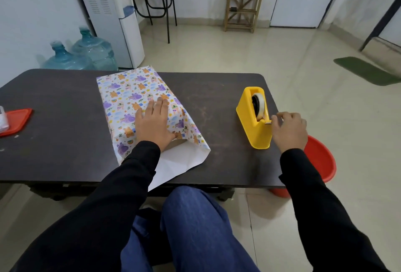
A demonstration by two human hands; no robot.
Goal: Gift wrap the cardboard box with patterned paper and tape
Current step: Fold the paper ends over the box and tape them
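Patterned paper (128,89) with purple and orange cartoon animals is folded over the cardboard box in the middle of the dark table (65,141). A brown sliver of the box (176,144) shows at the near open end, where the paper's white underside sticks out toward me. My left hand (153,123) lies flat on top of the wrapped box, fingers straight, pressing the paper down. A yellow tape dispenser (249,124) stands to the right. My right hand (288,129) is at its cutter end, finger and thumb pinching the tape end.
A red lid (16,118) with a clear container on it lies at the table's left edge. A red plastic tub (319,158) stands on the floor by the right corner. Water bottles (86,54) and a dispenser stand behind the table. My knees are under the near edge.
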